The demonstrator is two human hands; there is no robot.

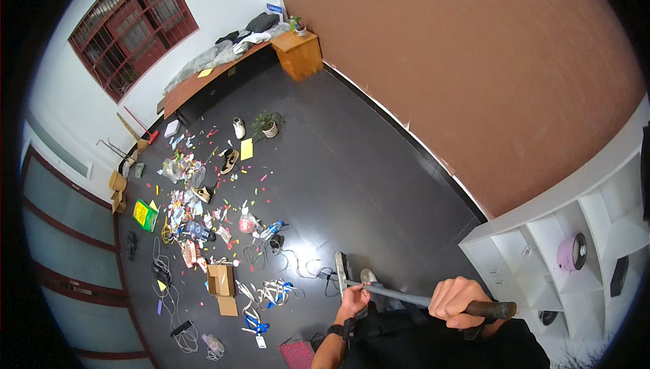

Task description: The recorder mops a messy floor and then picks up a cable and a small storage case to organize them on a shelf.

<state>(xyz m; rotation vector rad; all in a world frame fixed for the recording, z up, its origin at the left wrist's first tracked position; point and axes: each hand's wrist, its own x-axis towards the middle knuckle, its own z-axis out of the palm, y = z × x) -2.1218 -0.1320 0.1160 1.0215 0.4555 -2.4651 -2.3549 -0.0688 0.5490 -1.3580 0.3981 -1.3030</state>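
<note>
A grey pole with a dark grip runs across in front of me. My right hand is wrapped round it just beside the dark grip. At the other end my left hand has its fingers closed about the pole, close to a narrow flat head; which kind of floor tool this is I cannot tell. A dark band sits on my left wrist. Thin black cable lies on the floor beyond the head, and a pale shoe shows beneath the pole.
Litter is strewn over the dark floor at left, with loose shoes, an open cardboard box and blue-white straps. A potted plant stands farther off. White shelves are at right, a wooden cabinet far back.
</note>
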